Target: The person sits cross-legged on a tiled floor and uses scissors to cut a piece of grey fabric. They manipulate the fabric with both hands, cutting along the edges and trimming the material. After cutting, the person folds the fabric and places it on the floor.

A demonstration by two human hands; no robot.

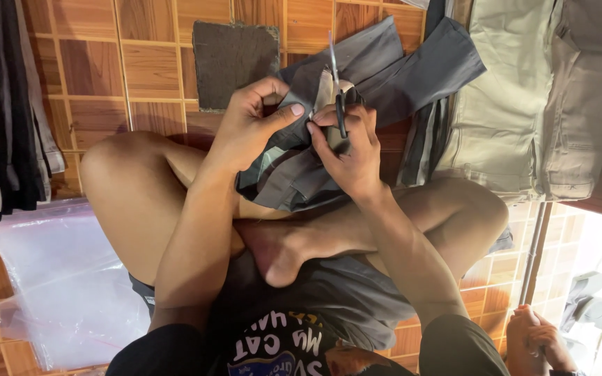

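Mid-frame, left hand (249,122) pinches limp, light dark trousers (357,69); right hand (350,157) grips small scissors (338,90); hold near the seam.

- Dark grey trousers (384,66): crumpled, pinched at the waistband between both hands' fingers, legs spreading beyond the fingertips.
- Small scissors (338,90): upright, blades rising above the right fingers.

Wood-patterned tile floor (148,63) with pale grout lines; a dark square mat (235,63) lies on it, daylight brightening tiles at one edge.
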